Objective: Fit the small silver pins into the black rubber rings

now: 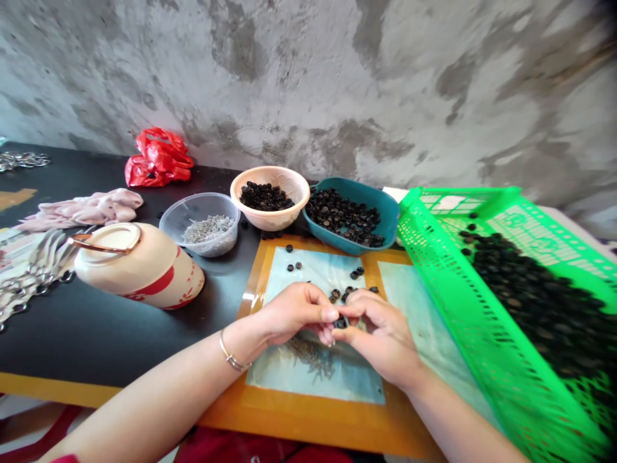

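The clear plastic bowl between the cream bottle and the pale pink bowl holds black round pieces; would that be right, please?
Not quite: the head view shows the clear plastic bowl, between the cream bottle and the pale pink bowl, holding thin silvery pieces, not black round ones.

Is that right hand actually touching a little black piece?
Touching: the head view shows the right hand pinching the black piece between thumb and finger.

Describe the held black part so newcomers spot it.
Left of the bright green perforated plastic basket, find a pale blue sheet edged with brown tape. Above it, the bare right hand pinches a small roundish black part; nearest black neighbours lie loose on the sheet.
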Tool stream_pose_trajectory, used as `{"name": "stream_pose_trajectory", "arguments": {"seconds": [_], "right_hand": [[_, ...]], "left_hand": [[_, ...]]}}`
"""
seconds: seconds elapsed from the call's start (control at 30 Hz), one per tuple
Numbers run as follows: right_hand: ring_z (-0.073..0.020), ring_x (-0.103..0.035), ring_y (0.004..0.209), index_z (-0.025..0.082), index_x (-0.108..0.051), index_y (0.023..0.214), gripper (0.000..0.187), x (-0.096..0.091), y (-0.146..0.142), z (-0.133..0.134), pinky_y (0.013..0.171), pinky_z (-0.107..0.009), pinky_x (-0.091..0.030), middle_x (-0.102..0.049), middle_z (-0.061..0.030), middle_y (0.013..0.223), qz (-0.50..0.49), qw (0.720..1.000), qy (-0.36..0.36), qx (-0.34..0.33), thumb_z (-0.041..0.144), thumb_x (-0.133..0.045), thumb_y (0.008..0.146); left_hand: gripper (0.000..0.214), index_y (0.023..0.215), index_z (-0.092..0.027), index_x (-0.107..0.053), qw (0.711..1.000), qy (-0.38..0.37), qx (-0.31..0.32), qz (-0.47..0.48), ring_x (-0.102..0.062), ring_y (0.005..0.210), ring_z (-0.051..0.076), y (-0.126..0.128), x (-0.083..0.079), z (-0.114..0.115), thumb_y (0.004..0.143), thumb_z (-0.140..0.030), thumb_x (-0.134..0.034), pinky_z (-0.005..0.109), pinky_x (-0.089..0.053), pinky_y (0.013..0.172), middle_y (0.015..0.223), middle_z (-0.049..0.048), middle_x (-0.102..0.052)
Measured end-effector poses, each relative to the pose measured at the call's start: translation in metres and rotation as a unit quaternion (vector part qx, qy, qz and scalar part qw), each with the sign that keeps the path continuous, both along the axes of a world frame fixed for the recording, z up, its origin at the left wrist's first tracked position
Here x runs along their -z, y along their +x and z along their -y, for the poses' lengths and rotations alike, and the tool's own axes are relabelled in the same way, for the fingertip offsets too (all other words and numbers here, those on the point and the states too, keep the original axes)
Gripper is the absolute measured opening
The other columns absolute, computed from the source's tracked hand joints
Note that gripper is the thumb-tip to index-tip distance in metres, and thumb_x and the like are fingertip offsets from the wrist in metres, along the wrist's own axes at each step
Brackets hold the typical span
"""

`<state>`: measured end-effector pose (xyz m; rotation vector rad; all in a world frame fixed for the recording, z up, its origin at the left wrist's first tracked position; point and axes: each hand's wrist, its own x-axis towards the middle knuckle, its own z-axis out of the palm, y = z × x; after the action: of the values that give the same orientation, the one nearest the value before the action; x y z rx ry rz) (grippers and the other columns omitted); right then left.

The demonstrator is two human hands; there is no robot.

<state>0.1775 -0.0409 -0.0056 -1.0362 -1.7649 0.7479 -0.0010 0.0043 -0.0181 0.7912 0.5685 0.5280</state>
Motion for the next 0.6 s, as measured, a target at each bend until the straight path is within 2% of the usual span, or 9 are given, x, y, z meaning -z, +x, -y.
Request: {"name": "stream_pose_trajectory", "arguments": {"seconds": [0.37, 0.6], "right_hand": [[-0.0144, -0.051, 0.063, 0.019, -0.063, 0.078, 0.017, 0.0040, 0.0003, -0.0014, 0.059, -0.028, -0.040, -0.053, 0.0011, 0.069, -0.001, 1.000, -0.008, 0.003, 0.032, -0.074, 0.081], [-0.0145, -0.050, 0.064, 0.019, -0.061, 0.078, 0.016, 0.0062, 0.0004, -0.0008, 0.059, -0.028, -0.040, -0.052, 0.0012, 0.070, 0.002, 1.000, -0.004, 0.006, 0.028, -0.074, 0.081]], "left_hand": [[0.041, 0.061, -0.008, -0.069, 0.999, 0.001, -0.028, -0.020, -0.062, 0.046, 0.012, 0.0036, -0.0041, 0.0025, 0.057, -0.043, -0.087, 0.022, -0.053, 0.052, 0.054, 0.0058, -0.067], [0.039, 0.062, -0.008, -0.070, 0.998, 0.030, -0.050, -0.039, -0.062, 0.048, 0.011, 0.0047, -0.0070, 0.0048, 0.060, -0.044, -0.085, 0.021, -0.052, 0.053, 0.053, 0.0059, -0.067]]}}
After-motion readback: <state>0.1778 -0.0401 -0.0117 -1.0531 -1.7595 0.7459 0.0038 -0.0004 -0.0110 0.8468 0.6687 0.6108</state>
